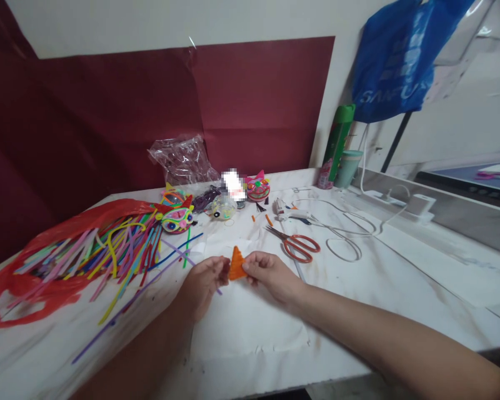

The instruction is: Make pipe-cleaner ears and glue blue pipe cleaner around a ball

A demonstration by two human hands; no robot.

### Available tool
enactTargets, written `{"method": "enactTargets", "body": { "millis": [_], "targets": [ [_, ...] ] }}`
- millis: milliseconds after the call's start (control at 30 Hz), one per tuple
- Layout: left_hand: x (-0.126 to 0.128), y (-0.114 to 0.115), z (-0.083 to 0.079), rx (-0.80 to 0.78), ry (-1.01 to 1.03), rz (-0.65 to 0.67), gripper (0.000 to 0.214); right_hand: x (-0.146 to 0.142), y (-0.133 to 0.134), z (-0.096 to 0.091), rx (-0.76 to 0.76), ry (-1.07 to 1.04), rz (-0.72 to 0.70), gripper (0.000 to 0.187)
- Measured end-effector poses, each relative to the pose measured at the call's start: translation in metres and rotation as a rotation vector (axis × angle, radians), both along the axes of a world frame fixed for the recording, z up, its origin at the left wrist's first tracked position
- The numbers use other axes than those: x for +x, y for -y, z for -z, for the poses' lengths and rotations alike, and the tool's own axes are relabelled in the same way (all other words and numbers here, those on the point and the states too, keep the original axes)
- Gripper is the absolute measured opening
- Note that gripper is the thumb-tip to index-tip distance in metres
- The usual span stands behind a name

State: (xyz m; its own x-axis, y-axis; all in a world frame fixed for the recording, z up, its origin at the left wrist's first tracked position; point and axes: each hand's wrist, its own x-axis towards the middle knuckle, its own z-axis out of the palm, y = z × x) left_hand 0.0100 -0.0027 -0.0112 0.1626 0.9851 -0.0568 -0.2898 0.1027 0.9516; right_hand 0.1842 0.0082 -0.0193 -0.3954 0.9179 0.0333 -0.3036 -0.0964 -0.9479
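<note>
Both of my hands meet over the middle of the white table (400, 278). Between them is a small orange fuzzy triangle (236, 264) made of pipe cleaner. My left hand (202, 283) pinches its left side, and my right hand (270, 275) pinches its right side. Under my left hand a purple pipe cleaner (183, 256) lies on the table. To the left, a heap of coloured pipe cleaners (108, 250) spills from a red plastic bag (33, 266).
Red-handled scissors (298, 243) lie just beyond my right hand, with a glue gun (285, 210) and white cables (350, 233) behind. Small colourful craft figures (177, 218) and a clear wrapper (183, 158) stand at the back. A green can (337, 139), a cup (349, 166) and a blue bag (395, 61) are at the right.
</note>
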Motion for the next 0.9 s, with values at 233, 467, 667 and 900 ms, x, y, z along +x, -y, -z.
{"method": "enactTargets", "body": {
  "millis": [233, 467, 667, 900],
  "targets": [
    [0.005, 0.006, 0.000, -0.013, -0.228, 0.057, 0.034, 0.002, 0.000, 0.000, 0.147, 0.183, 0.195, 0.043],
    [0.005, 0.008, 0.004, 0.185, -0.456, -0.021, 0.024, -0.001, 0.001, 0.003, 0.084, 0.153, 0.025, 0.042],
    [0.004, 0.016, -0.006, 0.579, -0.634, -0.158, 0.023, -0.001, 0.001, 0.004, -0.119, -0.024, -0.014, 0.035],
    [0.001, 0.017, -0.009, 0.724, -0.704, -0.141, 0.015, -0.001, 0.008, -0.001, -0.183, -0.097, -0.106, 0.031]
  ]
}}
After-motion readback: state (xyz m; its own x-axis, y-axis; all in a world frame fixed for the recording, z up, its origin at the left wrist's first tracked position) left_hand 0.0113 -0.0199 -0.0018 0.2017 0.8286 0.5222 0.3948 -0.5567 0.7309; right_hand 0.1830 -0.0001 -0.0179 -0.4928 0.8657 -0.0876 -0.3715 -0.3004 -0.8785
